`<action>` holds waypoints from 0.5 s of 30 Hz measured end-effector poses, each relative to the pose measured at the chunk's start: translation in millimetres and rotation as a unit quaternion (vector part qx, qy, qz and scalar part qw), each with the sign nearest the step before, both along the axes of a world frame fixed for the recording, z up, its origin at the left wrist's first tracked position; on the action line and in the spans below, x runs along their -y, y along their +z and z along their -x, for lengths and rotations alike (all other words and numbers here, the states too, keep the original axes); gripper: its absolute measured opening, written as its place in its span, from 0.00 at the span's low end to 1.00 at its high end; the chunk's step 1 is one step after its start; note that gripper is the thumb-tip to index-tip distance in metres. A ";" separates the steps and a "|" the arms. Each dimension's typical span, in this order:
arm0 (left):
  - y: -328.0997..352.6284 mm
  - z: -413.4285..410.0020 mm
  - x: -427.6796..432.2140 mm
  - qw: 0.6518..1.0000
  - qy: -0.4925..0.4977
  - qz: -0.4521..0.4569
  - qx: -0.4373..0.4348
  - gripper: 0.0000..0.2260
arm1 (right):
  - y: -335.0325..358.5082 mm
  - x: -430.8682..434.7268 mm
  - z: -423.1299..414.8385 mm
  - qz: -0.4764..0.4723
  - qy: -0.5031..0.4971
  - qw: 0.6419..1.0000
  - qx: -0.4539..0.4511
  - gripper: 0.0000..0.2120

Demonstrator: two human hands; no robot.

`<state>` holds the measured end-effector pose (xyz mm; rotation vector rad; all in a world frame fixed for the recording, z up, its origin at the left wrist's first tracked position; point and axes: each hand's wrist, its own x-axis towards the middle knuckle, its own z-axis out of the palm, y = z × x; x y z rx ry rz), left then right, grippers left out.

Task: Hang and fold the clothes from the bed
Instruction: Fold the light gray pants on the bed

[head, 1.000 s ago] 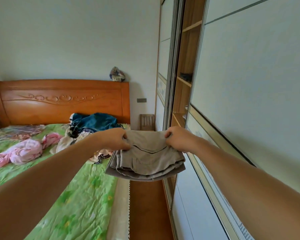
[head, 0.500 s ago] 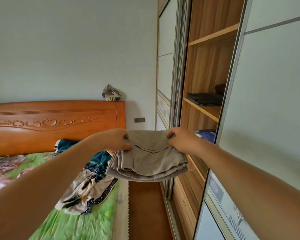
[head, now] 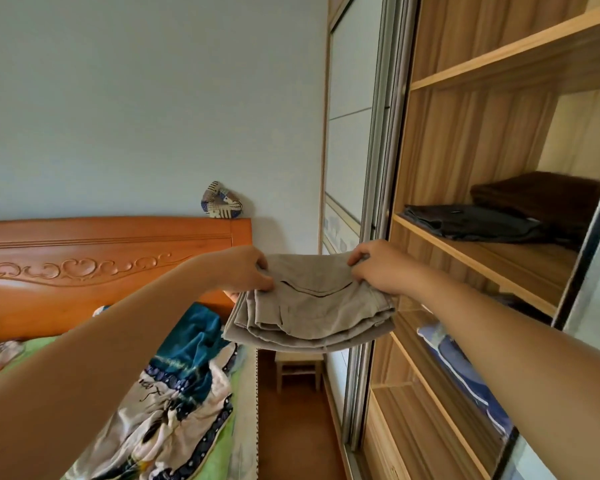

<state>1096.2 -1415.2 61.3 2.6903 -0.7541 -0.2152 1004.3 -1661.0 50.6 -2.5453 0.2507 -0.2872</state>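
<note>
Head view.
- Left hand (head: 246,271): fingers curled, pinching the left edge of a folded beige garment (head: 309,306), thumb on top.
- Right hand (head: 378,268): fingers curled over the garment's right edge, gripping it.
- The garment is held flat in the air between both hands. It is folded in several layers, with a dark pocket seam on the top face. It hangs over the gap between the bed (head: 40,344) and the open wardrobe (head: 430,168), touching neither.
- Wardrobe shelf (head: 492,271), just right of the right hand: dark folded clothes (head: 471,225) at the front, a brown folded piece (head: 534,195) behind. Blue patterned cloth (head: 458,362) lies on the shelf below.
- Bed: a teal and cream patterned garment (head: 181,393) lies crumpled on the green sheet, below the left forearm.
- A small wooden stool (head: 297,368) stands on the floor under the held garment.
</note>
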 end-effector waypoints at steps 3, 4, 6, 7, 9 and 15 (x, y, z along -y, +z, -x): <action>5.8 -66.8 30.6 1.000 -0.017 0.013 0.006 0.19 | 2.3 26.5 -60.2 0.003 -0.021 1.000 0.011 0.14; 9.6 -87.1 42.7 0.999 -0.026 0.015 0.018 0.20 | 6.1 36.4 -78.8 0.005 -0.030 0.999 0.021 0.14; 18.9 -122.9 67.7 0.998 -0.047 0.020 0.029 0.19 | 16.7 55.7 -106.7 0.006 -0.051 0.998 0.036 0.13; 24.2 -137.4 80.9 0.998 -0.057 0.024 0.031 0.18 | 22.7 64.5 -114.9 0.000 -0.062 0.997 0.039 0.12; 34.2 -163.8 111.8 0.995 -0.086 0.022 0.043 0.17 | 33.2 85.0 -124.5 -0.012 -0.096 0.994 0.040 0.10; 50.6 -188.0 210.4 0.977 -0.199 0.053 0.045 0.16 | 45.8 146.3 -105.0 -0.015 -0.239 0.970 0.053 0.07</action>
